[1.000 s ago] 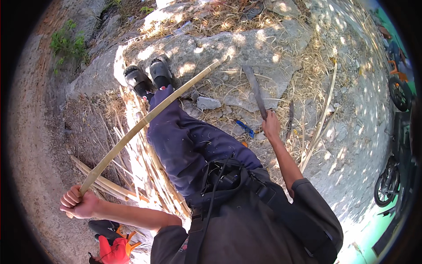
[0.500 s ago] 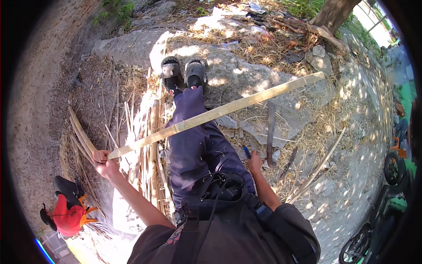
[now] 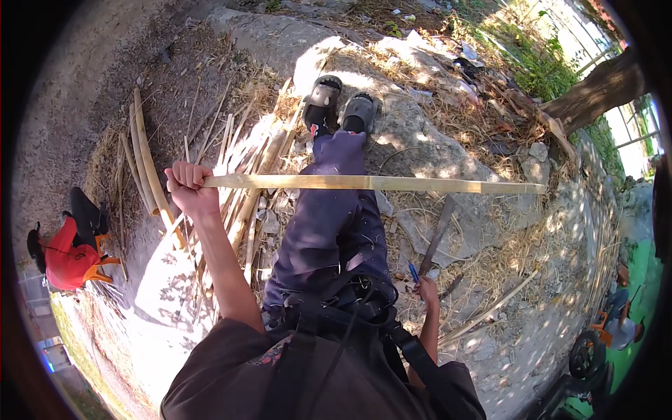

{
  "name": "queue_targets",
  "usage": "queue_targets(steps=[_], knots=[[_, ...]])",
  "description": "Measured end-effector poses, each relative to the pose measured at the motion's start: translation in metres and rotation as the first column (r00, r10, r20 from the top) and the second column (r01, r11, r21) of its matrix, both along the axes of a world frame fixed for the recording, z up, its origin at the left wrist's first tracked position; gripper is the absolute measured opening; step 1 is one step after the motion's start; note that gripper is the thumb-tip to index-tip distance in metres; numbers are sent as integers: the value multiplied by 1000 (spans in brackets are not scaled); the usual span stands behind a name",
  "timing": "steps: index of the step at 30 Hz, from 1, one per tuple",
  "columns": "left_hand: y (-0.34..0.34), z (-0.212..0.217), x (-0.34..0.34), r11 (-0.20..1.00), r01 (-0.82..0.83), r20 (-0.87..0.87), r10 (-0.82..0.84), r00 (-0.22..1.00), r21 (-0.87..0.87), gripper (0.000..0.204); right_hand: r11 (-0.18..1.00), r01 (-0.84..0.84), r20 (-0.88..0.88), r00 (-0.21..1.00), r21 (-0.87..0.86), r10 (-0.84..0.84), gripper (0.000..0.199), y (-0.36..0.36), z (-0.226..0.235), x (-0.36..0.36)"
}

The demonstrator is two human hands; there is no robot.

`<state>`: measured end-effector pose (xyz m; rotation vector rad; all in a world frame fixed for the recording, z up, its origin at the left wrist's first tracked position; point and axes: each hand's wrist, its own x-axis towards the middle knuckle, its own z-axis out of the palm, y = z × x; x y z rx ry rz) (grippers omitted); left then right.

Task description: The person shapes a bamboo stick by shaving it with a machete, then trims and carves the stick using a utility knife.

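Note:
My left hand (image 3: 192, 190) is closed round one end of a long, flat bamboo strip (image 3: 420, 185). The strip reaches almost level across my legs, its free end to the right. Lower on the right, my right hand (image 3: 425, 288) is closed on a slim blue pen-like thing (image 3: 413, 271) that points up between the fingers. Just beyond that hand is a long dark machete-like blade (image 3: 437, 236), its lower end next to my fingers. Whether the hand touches the blade I cannot tell.
Bamboo strips (image 3: 241, 217) lie piled left of my legs, with bamboo poles (image 3: 143, 154) farther left. My shoes (image 3: 359, 110) rest on a rock slab (image 3: 420, 143). A tree trunk (image 3: 598, 91) stands far right. A person in red (image 3: 72, 252) sits at left; motorbikes (image 3: 586, 355) stand at right.
The bamboo strip has swung from slanting up to the right to nearly level, as my left hand rose. My right hand has moved slightly right and down. The whole view has turned.

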<state>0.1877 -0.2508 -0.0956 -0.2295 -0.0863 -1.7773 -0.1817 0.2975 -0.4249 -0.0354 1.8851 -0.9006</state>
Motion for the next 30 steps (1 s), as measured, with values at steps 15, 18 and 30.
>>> queue_targets(steps=[15,18,30], knots=[[83,90,-52,852,135,144,-71,987,-506,57,593,485,91,817,-643,-569,34,7,155,-45],[102,95,-62,815,177,224,-60,973,-552,58,642,310,-88,856,-701,-509,34,-38,214,-29],[181,109,-105,617,209,286,27,958,-759,86,485,-425,-480,877,-765,11,23,-202,364,87]])
